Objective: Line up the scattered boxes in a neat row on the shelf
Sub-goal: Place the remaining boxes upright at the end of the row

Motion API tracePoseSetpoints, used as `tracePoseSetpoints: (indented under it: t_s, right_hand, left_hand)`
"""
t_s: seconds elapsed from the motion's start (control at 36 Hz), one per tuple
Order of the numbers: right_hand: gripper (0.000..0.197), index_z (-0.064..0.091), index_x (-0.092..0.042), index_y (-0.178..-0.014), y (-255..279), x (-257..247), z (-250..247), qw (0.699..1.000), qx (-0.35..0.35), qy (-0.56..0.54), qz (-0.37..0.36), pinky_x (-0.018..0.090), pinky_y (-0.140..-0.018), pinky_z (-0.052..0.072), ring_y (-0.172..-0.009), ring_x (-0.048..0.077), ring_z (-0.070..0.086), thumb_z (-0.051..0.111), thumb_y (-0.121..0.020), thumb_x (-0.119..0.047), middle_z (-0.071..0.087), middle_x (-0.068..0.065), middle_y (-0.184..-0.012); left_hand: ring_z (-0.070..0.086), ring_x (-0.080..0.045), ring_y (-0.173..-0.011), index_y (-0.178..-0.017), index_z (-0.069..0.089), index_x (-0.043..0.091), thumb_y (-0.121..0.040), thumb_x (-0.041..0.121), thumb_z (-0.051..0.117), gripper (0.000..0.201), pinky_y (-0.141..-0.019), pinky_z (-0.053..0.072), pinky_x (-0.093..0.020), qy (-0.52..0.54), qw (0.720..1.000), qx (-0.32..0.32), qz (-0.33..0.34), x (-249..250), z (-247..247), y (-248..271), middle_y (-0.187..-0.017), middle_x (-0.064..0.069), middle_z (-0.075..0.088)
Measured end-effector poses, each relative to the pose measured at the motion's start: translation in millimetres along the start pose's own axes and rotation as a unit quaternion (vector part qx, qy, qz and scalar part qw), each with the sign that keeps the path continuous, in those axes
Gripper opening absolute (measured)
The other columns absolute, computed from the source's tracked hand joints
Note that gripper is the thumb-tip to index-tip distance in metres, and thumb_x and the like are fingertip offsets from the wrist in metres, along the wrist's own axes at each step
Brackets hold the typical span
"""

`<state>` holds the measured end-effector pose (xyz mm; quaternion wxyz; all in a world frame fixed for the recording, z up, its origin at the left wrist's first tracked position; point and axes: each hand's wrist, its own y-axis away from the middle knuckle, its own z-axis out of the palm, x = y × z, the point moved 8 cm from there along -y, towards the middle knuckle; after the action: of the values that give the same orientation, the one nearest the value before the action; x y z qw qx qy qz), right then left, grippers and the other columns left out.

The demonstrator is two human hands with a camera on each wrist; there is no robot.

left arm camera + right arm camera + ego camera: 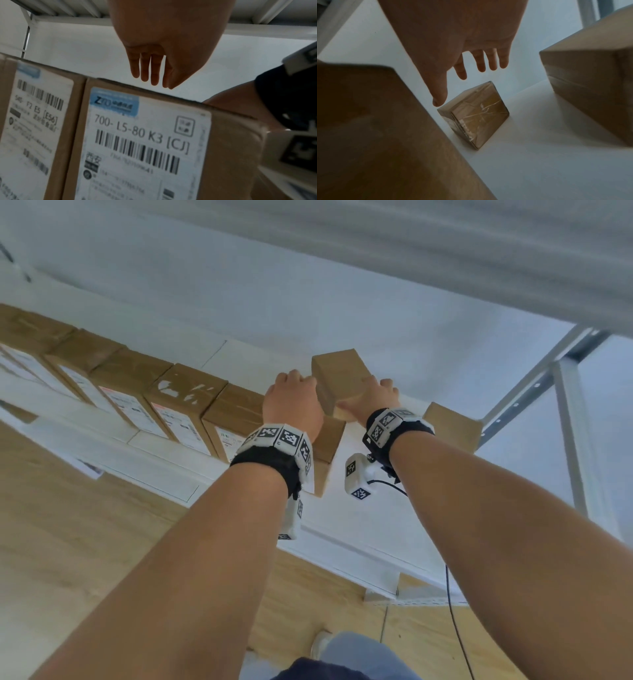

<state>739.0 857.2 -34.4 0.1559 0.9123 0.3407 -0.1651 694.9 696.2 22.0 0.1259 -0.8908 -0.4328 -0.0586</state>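
Two bare hands reach over a white shelf [342, 508] toward a loose brown cardboard box [337, 371] that sits skewed, well back from the front edge. In the right wrist view this taped box [476, 115] rests flat on the shelf, turned at an angle, and the right hand [462, 40] hangs above it with fingers [481, 63] spread and nearly straight, the thumb pointing down beside the box's upper left corner; no contact shows there. From the head view the right hand [371, 395] lies against the box's right front side, though I cannot tell whether it truly touches. The left hand [294, 402] is at the box's left side, above the end of the row; in the left wrist view its fingers [150, 67] hang straight and close together, holding nothing.

Along the front of the shelf, to the left, stands a row of cardboard boxes [137, 392] side by side, their printed shipping labels facing out. The end box of the row [154, 142] carries a label reading "700- LS-80 K3 [CJ]" above a barcode. Another plain box [452, 426] stands apart at the right, near a grey metal upright [568, 422]. Both wrists wear black bands with square coded markers. Pale wooden flooring [68, 525] lies below.
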Motion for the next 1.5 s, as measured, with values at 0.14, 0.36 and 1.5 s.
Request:
tracePoseSetpoints:
  t_s: [0.14, 0.36, 1.5]
  right_hand:
    - [0.086, 0.033, -0.016, -0.146, -22.1, -5.2, 12.1, 0.999, -0.020, 0.040, 0.002, 0.048, -0.110, 0.034, -0.134, 0.034, 0.032, 0.063, -0.078, -0.059, 0.033, 0.014, -0.145]
    - [0.098, 0.030, -0.017, -0.143, -36.5, -0.7, 31.6, 0.997, -0.033, 0.060, 0.026, 0.053, -0.105, 0.037, -0.129, 0.038, 0.035, 0.069, -0.068, -0.065, 0.030, 0.016, -0.143]
    - [0.080, 0.059, -0.028, -0.122, 184.8, 37.8, -88.6, 0.919, 0.073, -0.355, 0.158, 0.039, -0.083, 0.057, -0.095, 0.019, 0.069, 0.065, -0.055, -0.072, 0.071, -0.003, -0.109]
  left_hand:
    - [0.046, -0.027, -0.121, -0.129, 0.054, 0.013, -0.094, 0.015, 0.045, 0.036, -0.096, 0.043, -0.038, -0.027, 1.000, 0.002, -0.008, -2.9, 1.2, -4.5, -0.129, -0.008, 0.053]
    - [0.048, -0.026, -0.119, -0.126, 0.056, 0.013, -0.094, 0.015, 0.046, 0.033, -0.096, 0.042, -0.038, -0.036, 0.999, 0.002, -0.012, -8.8, 11.7, -4.6, -0.128, -0.007, 0.054]
    - [0.051, -0.033, -0.122, -0.130, 0.050, 0.005, -0.101, 0.024, 0.035, 0.038, -0.099, 0.041, -0.038, 0.150, 0.976, -0.139, 0.076, 12.0, -43.8, 62.2, -0.132, -0.016, 0.053]
